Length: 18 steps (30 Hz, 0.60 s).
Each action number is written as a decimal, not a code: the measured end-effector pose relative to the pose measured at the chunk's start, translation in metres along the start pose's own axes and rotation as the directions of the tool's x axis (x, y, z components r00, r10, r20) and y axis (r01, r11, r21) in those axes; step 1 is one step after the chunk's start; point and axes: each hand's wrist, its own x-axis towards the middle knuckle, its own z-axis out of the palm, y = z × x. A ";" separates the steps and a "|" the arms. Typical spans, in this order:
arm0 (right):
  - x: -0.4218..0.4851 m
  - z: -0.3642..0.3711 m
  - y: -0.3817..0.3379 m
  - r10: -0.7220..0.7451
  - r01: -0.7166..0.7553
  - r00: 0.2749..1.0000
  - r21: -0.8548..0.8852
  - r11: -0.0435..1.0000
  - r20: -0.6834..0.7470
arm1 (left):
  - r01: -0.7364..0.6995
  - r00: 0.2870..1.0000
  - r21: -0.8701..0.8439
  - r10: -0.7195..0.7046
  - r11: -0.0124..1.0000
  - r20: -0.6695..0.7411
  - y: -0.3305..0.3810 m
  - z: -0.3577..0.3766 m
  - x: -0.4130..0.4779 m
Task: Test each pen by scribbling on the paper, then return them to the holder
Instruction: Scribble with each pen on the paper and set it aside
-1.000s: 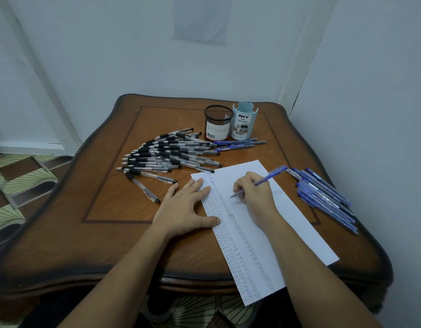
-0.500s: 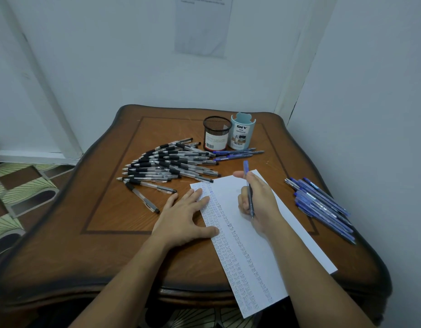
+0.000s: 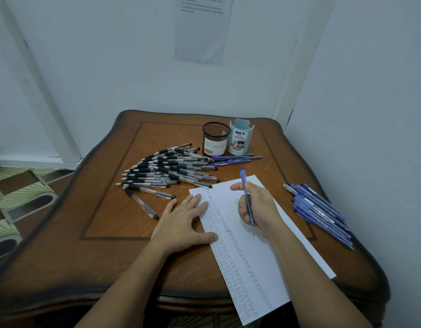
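The right hand (image 3: 259, 207) curls its fingers round a blue pen (image 3: 245, 185) over the paper's (image 3: 264, 256) far end, not in a writing grip. The left hand (image 3: 183, 221) presses the paper's left edge, fingers spread. This pen's scribble seems done; next it probably needs carrying to the holder (image 3: 240, 138) beyond the paper.

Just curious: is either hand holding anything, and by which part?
The right hand grips a blue pen round mid-barrel, both ends sticking out. The left hand lies flat on the paper, gripping nothing.
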 end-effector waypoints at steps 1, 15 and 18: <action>0.000 -0.002 -0.001 -0.020 0.021 1.000 -0.009 1.000 0.017 | -0.001 1.000 0.002 0.001 1.000 -0.001 0.000 0.000 0.000; 0.011 -0.144 -0.022 -0.166 -0.062 0.960 -0.748 0.661 -0.227 | -0.020 0.999 -0.005 0.020 1.000 -0.025 -0.001 0.000 0.001; 0.010 -0.152 -0.012 -0.109 -0.103 0.968 -0.750 0.653 -0.228 | -0.024 0.999 -0.012 0.023 1.000 -0.031 -0.001 0.001 0.001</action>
